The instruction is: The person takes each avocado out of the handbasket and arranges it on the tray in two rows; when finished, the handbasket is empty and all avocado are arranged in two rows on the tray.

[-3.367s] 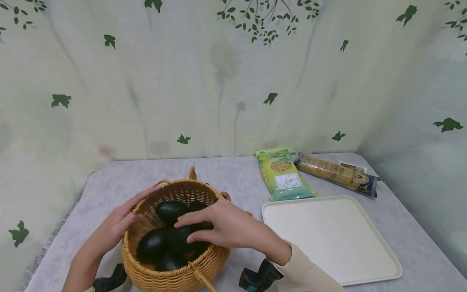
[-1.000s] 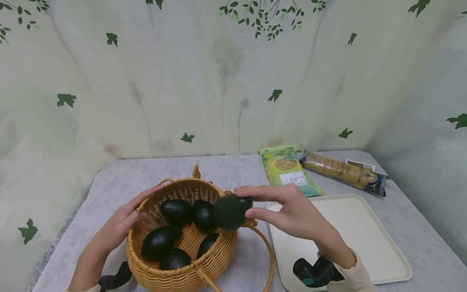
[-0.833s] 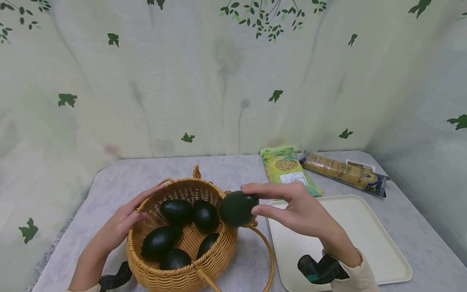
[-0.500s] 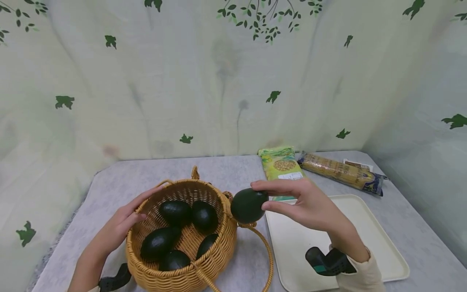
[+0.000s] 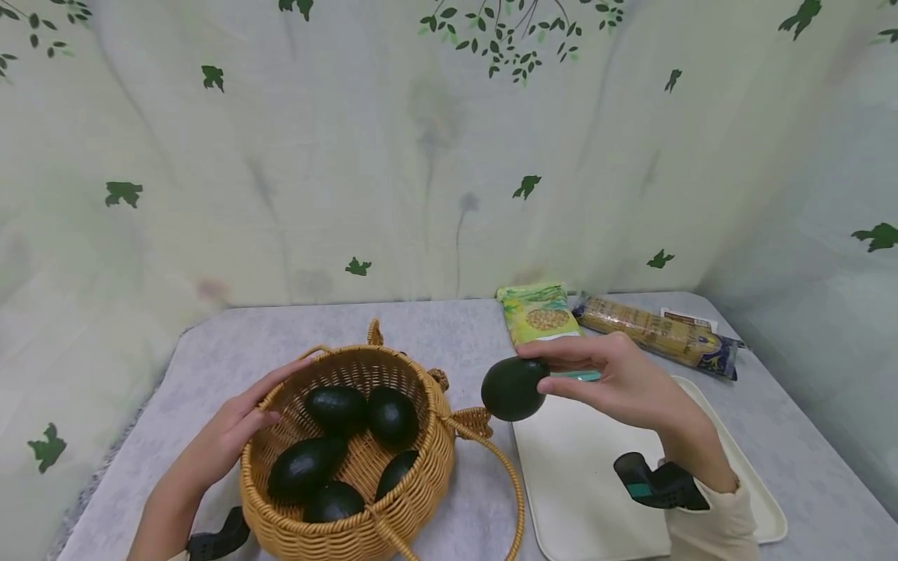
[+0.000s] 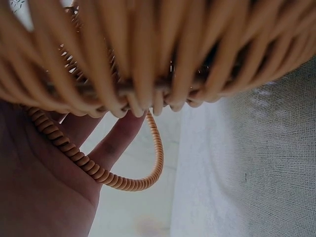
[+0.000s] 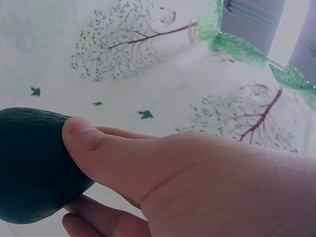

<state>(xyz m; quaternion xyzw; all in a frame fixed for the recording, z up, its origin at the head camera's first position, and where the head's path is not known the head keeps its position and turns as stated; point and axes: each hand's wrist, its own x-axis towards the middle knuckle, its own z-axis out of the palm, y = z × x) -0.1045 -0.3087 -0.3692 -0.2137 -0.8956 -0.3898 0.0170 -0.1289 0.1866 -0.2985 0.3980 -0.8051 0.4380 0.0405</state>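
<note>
My right hand [image 5: 624, 380] pinches a dark green avocado [image 5: 514, 389] between thumb and fingertips, over the left back part of a white tray [image 5: 589, 483]. In the right wrist view the same avocado [image 7: 34, 165] fills the left edge, with the thumb pressed to its end. My left hand [image 5: 228, 428] grips the left rim of a round wicker basket [image 5: 281, 538], thumb over the inside. Several more avocados [image 5: 309, 467] lie in the basket. The left wrist view shows the basket's weave [image 6: 148, 54] close up and a handle loop [image 6: 143, 182] crossing the fingers.
Behind the tray lie a green-yellow bag [image 5: 536, 308] with a picture of beans or grains and a long pack of noodles [image 5: 652, 331]. A basket handle [image 5: 515, 499] hangs out toward the tray. Patterned cloth [image 5: 351, 156] hangs behind the table.
My right hand has lifted one avocado out of the basket and carried it right, past the rim to over the tray. My left hand stays on the rim.
</note>
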